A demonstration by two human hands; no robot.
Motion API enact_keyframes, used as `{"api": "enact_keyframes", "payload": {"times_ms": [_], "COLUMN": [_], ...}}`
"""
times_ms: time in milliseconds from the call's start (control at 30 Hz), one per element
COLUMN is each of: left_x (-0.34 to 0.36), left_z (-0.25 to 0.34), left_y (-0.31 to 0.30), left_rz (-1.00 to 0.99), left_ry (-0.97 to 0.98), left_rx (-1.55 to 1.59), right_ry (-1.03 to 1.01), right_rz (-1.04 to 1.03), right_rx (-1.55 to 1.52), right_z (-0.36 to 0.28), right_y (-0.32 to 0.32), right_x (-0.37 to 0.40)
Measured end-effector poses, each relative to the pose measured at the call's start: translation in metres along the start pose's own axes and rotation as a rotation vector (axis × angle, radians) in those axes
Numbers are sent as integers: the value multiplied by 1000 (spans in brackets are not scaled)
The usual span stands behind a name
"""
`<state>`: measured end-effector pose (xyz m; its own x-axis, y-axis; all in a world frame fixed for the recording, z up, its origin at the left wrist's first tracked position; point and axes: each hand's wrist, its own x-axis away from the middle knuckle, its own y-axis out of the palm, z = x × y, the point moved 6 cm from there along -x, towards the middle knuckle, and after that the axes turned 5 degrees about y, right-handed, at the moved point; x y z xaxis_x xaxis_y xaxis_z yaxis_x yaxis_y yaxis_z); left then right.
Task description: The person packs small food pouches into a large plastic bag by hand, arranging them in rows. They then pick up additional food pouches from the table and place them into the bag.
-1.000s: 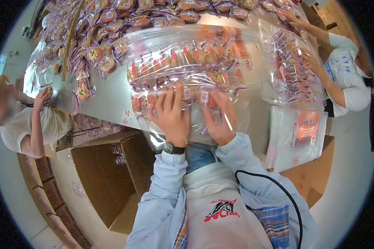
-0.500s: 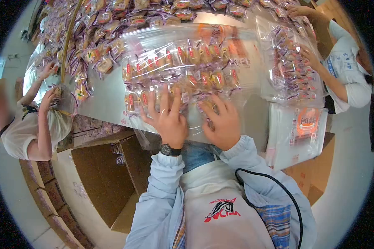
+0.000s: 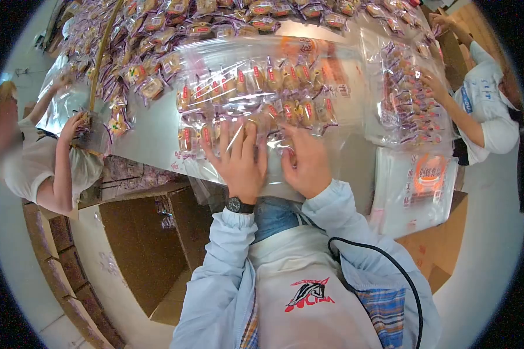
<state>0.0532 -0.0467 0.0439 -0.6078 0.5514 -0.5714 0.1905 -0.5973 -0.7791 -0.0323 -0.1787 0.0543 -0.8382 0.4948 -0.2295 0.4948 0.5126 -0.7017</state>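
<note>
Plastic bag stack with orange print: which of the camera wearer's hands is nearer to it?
Right. The right hand is left of the plastic bag stack, apart from it; the left hand is farther left.

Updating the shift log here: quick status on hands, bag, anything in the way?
Left hand spread at the near row of wrapped snacks. Right hand beside it, grip unclear. Clear bag holding rows of snacks. Nothing seen blocking either hand.

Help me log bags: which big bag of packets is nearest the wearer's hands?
The middle bag: left hand and right hand over its near side. The other bag sits by a co-worker's hand.
</note>
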Motion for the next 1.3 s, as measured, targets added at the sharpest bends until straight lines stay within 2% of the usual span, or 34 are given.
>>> {"api": "enact_keyframes", "payload": {"times_ms": [33, 133, 233, 333, 367, 467, 567, 633, 700, 800, 833, 933, 1033, 1133, 1167, 1267, 1300], "left_x": [2, 3, -3, -9, -9, -5, -10, -10, -7, -4, -4, -6, -5, -9, -1, 6, 3], "left_z": [1, 4, 6, 7, 4, -8, -13, -14, -20, -32, -37, -47, -44, -40, -47, -61, -60], "left_y": [-1, -1, -1, -9, -9, -3, -7, -14, -13, -9, -8, -5, -14, -34, -33, -24, -28], "left_rz": [-22, 82, -51, -19, -53, -92, -220, -215, -210, -197, -137, -233, -46, -105, 63, -28, -3], "left_ry": [10, 44, -24, 87, 61, 152, 72, 134, 160, 101, 87, -212, -122, -150, -22, -27, -45], "left_rx": [-19, 19, 17, 160, 178, 281, 329, 385, 402, 402, 428, 512, 291, -89, -68, -54, -3], "right_ry": [10, 71, 86, 78, 70, 23, -76, -157, -204, -228, -227, -282, -241, -251, -247, -232, -222], "right_rz": [25, 57, 101, 45, 25, -34, -61, -26, -87, -269, -347, -311, -345, -361, -323, -255, -255], "right_rx": [39, 278, 351, 425, 420, 365, 276, 276, 237, 309, 355, 275, 326, 464, 471, 469, 459], "right_z": [-7, -19, -12, -11, -13, -19, -25, -33, -31, -40, -44, -47, -52, -44, -41, -36, -35], "right_y": [-1, 14, 26, 28, 27, 22, 19, 16, 20, 22, 23, 27, 28, 40, 42, 47, 47], "right_x": [-1, -5, -8, -15, -17, -24, -25, -27, -29, -34, -36, -36, -37, -34, -34, -32, -30]}}
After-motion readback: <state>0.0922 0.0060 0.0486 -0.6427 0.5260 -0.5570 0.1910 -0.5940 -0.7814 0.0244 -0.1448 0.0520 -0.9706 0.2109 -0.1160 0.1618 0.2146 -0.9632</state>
